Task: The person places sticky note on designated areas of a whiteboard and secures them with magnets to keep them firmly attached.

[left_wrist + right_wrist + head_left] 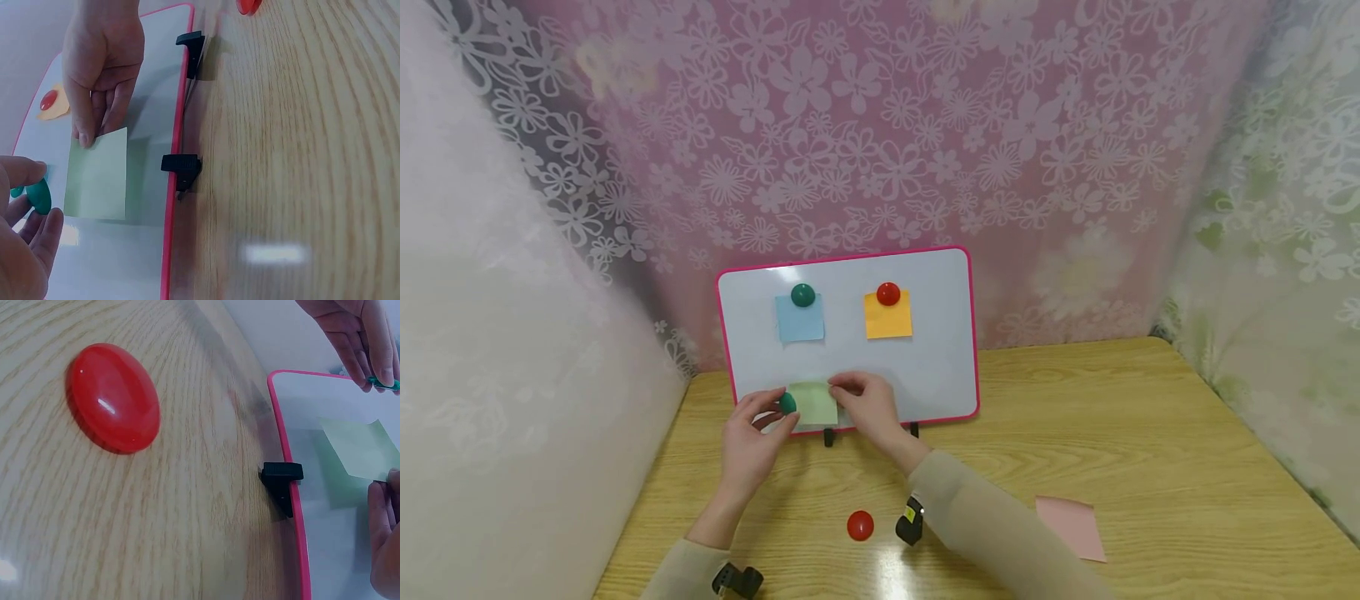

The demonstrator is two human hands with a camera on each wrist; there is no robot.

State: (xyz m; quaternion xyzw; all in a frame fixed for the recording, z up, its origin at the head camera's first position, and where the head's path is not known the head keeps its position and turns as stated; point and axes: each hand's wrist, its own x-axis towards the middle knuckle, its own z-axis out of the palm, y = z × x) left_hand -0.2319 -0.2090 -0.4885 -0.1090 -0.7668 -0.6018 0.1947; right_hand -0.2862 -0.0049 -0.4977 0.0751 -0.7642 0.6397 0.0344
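My right hand pinches a pale green sticky note by its upper right corner, low on the whiteboard. In the right wrist view the note stands slightly off the board, casting a shadow. My left hand holds a green round magnet between thumb and fingers, at the note's left edge. That magnet is seen edge-on in the left wrist view. Higher on the board, a green magnet holds a blue note, and a red magnet holds an orange note.
A loose red magnet lies on the wooden table in front of the board. To the right, partly behind the right sleeve, is a pink note. Black feet support the board's lower edge. Patterned curtains enclose the table.
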